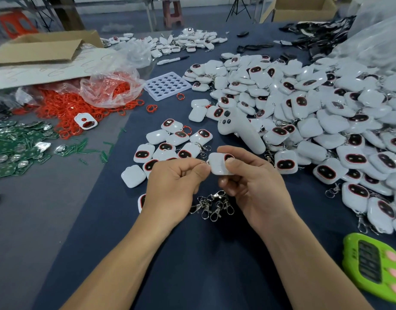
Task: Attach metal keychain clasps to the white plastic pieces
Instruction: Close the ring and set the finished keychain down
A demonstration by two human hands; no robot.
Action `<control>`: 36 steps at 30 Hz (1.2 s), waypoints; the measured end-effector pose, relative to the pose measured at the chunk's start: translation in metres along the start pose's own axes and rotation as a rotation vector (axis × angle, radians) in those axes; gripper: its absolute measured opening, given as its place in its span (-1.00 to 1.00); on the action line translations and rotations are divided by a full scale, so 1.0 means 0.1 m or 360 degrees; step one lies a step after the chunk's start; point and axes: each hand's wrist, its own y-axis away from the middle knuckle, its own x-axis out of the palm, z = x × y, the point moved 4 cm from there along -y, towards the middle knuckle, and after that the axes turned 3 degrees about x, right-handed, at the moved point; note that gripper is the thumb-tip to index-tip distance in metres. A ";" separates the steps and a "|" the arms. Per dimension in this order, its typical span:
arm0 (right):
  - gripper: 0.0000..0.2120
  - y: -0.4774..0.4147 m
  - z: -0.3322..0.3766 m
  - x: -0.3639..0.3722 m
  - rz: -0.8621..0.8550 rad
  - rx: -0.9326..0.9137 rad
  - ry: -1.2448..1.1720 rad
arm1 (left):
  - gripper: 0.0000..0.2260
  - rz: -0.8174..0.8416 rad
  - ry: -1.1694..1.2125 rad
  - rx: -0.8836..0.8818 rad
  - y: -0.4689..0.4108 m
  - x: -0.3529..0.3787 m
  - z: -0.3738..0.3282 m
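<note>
White plastic piece, probably light, rigid and slick, is held above the middle of the surface, pinched between the thumb and fingers of the right hand. The left hand pinches a clasp ring at its corner. Loose clasps lie just beneath, and a heap of pieces crowds the right edge.

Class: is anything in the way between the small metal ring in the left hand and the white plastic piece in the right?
Nothing visible. The left hand pinches the small metal ring right at the corner of the white plastic piece gripped by the right hand.
</note>
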 end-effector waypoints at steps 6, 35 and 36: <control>-0.74 0.00 -0.01 -0.02 -0.0094 -0.0048 0.0056 | -0.69 0.0033 -0.0707 0.0271 0.00 -0.03 -0.04; -0.73 0.00 0.01 0.04 0.0081 0.0071 -0.0229 | -0.86 -0.0088 -0.0080 0.0239 0.04 0.00 -0.07; -0.73 0.01 0.01 0.04 0.0091 0.0058 -0.0207 | -0.83 -0.0089 -0.0037 0.0229 0.03 -0.01 -0.07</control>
